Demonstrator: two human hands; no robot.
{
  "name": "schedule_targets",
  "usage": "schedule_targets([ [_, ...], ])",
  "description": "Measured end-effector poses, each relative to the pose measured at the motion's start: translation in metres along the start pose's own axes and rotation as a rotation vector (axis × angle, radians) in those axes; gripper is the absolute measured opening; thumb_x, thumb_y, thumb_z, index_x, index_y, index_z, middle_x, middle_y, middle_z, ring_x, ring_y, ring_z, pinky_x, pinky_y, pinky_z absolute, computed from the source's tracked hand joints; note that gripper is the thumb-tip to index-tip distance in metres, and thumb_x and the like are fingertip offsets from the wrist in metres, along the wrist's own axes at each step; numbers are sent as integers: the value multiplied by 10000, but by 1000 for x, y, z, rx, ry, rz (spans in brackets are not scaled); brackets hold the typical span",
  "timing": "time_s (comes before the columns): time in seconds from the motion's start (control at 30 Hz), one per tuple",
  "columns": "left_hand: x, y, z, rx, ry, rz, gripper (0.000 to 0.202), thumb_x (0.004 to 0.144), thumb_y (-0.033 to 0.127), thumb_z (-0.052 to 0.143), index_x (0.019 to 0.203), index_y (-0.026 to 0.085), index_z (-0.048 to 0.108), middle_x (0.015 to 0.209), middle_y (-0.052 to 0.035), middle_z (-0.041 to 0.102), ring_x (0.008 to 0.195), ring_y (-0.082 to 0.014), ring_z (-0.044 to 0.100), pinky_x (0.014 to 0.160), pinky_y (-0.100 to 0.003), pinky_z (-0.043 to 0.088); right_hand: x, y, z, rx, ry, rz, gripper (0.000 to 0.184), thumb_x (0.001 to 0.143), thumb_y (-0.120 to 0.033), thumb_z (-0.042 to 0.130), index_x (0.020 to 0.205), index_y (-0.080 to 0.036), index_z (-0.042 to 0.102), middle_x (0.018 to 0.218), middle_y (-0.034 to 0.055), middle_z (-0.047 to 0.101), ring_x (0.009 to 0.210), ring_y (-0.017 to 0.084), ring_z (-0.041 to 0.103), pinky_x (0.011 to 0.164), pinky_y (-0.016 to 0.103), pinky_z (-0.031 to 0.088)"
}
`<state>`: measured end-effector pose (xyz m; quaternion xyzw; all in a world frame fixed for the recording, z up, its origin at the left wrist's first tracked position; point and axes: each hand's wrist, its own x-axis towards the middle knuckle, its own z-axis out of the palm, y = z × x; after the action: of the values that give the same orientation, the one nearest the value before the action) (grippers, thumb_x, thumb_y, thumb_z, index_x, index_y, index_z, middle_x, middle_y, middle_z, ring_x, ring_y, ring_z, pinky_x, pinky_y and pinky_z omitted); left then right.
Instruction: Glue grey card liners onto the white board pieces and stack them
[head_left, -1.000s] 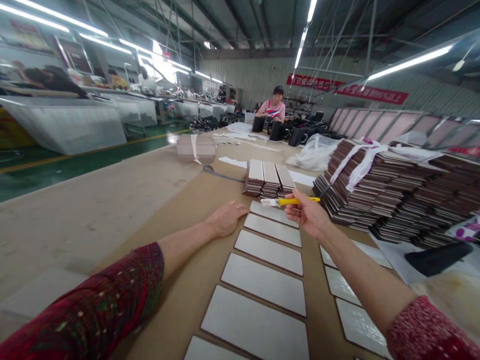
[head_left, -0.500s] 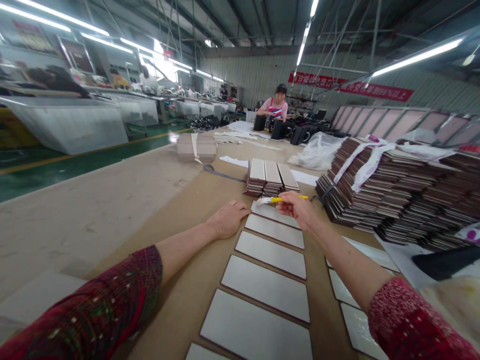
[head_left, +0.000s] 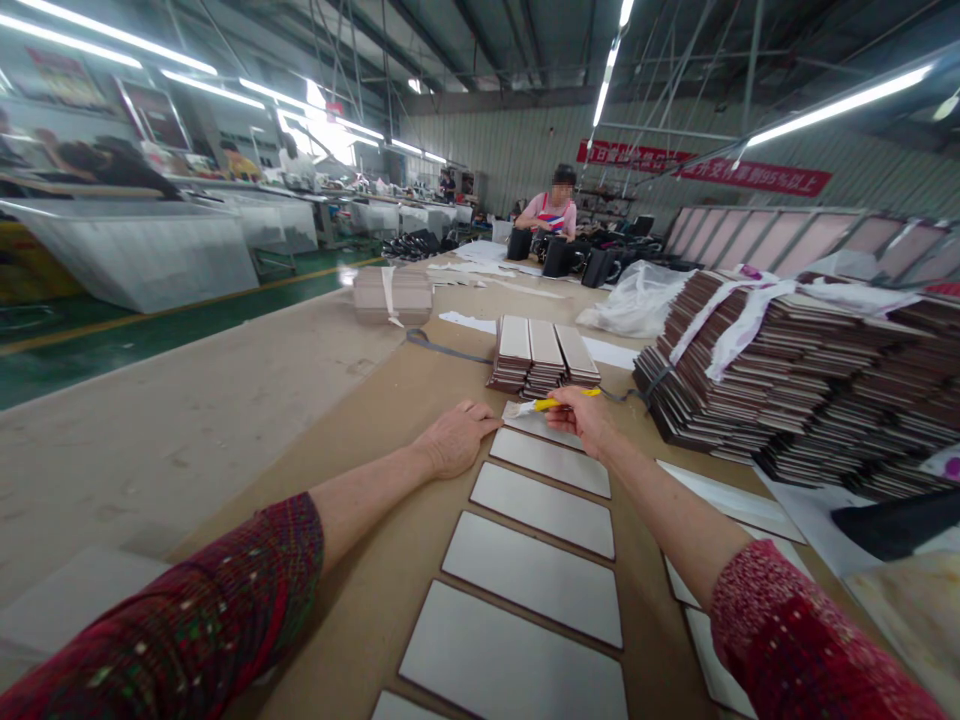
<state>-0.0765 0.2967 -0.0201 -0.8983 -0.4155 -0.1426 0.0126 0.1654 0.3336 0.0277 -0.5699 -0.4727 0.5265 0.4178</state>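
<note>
My right hand [head_left: 581, 418] grips a paintbrush [head_left: 541, 404] by its yellow handle. The pale bristles rest on the left part of the farthest white panel [head_left: 551, 427]. My left hand [head_left: 459, 440] lies on the brown table covering, fingers stretched out, with the fingertips at that panel's left edge. Towards me runs a column of similar white rectangular panels [head_left: 531, 570] with dark edges, laid flat with small gaps. More white panels [head_left: 731, 500] lie to the right, partly hidden by my right forearm.
Just beyond the brush stand stacks of narrow panels [head_left: 546, 345]. A large tied pile of dark-edged boards [head_left: 765, 380] rises on the right. A taped bundle [head_left: 394, 295] sits at the far left. A co-worker [head_left: 551, 212] is behind black items [head_left: 559, 255] at the table's far end.
My right hand has moved slightly left with the paintbrush, bringing the bristles to the panel's left end. My left hand has stayed in place.
</note>
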Motion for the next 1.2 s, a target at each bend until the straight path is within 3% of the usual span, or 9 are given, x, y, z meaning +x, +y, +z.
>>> schedule_targets([
  [0.5,0,-2,4,-3,13,13,526,853,60,422,1338,202,568,1194,-87,580,1034,-242,486,986,-370,403,-3,-10,-29,-215,90,46,226,962,-343,607,1042,-133,627,922,27,648,714,124,625,627,275,551],
  [0.87,0,-1,4,-23,30,19,519,864,72,416,1345,193,568,1191,-99,593,1027,-244,492,993,-388,405,-17,-16,-72,-294,185,-23,204,955,-328,620,937,-125,628,800,-7,625,606,92,582,546,227,512],
  [0.97,0,-2,4,-21,29,19,509,864,77,420,1335,185,579,1198,-105,592,1035,-245,493,990,-389,406,-20,-19,-59,-259,160,-101,198,960,-321,614,938,-125,632,786,-11,627,602,91,588,557,231,523],
  [1.2,-1,-4,5,-11,23,33,486,893,96,404,1337,187,579,1198,-103,595,1035,-242,496,988,-381,409,-8,-8,-1,-225,63,-144,207,963,-336,606,1009,-137,638,882,18,657,702,121,634,638,277,561],
])
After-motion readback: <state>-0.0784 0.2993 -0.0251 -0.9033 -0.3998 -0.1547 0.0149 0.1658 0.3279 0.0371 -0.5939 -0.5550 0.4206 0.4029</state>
